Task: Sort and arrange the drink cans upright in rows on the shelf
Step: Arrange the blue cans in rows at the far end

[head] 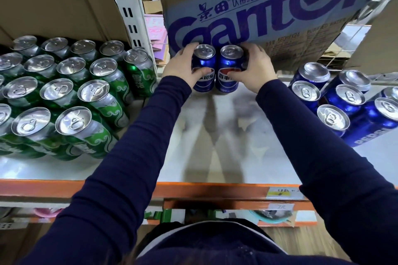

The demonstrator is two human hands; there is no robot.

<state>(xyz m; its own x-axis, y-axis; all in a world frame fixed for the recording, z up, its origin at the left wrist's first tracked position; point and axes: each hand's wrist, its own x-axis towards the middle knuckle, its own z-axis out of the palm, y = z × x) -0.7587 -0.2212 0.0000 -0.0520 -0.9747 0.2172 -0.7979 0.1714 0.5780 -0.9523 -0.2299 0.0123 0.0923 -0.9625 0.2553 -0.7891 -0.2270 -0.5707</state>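
Two blue Pepsi cans stand upright side by side at the back middle of the white shelf (215,140), against a cardboard box. My left hand (182,64) grips the left blue can (204,64), thumb across its front. My right hand (254,69) grips the right blue can (230,66) the same way. Several green cans (71,97) stand upright in rows on the left. Several more blue cans (344,101) stand grouped on the right.
A large Ganten water carton (269,6) leans behind the two held cans. A white slotted upright (127,6) separates the green cans from the middle bay. The shelf's orange front edge (193,189) carries price tags; a lower shelf shows beneath.
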